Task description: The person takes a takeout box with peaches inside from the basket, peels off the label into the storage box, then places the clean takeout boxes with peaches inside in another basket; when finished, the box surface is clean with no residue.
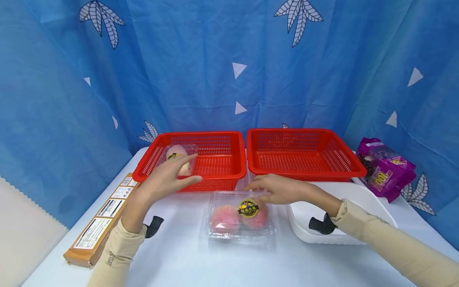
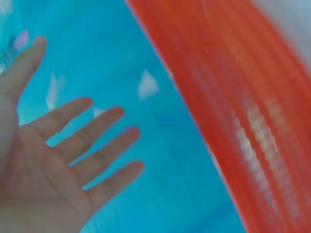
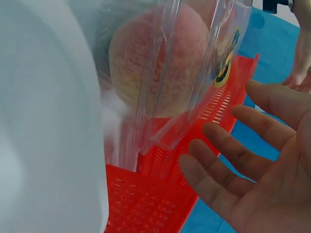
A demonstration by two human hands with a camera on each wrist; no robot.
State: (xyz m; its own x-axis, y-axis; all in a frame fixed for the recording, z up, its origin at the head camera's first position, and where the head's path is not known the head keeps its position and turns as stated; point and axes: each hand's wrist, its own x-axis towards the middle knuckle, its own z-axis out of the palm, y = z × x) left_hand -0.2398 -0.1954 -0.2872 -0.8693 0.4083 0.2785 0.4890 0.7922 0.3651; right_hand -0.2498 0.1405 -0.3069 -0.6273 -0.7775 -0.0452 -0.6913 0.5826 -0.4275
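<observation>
A clear plastic clamshell box [image 1: 218,199] with two pink peaches [image 1: 225,219] and a black-and-yellow label sits at the middle of the table. My right hand [image 1: 281,189] reaches over its right back corner, fingers extended; the right wrist view shows those fingers [image 3: 238,145] spread beside the box, holding nothing. Over the front left of the left red basket [image 1: 211,184] is my left hand [image 1: 159,179], thumb and fingers apart. In the left wrist view its palm [image 2: 43,179] is bare. Partly behind this hand, a second peach pack [image 1: 176,151] lies inside that basket.
Another red basket [image 1: 305,173] stands at the back right. In front of it is a white plastic tub [image 1: 344,239], partly under my right forearm. A long brown carton [image 1: 98,223] lies along the left edge, and a purple bag [image 1: 387,171] at the far right. Blue curtains [image 1: 201,59] enclose the table.
</observation>
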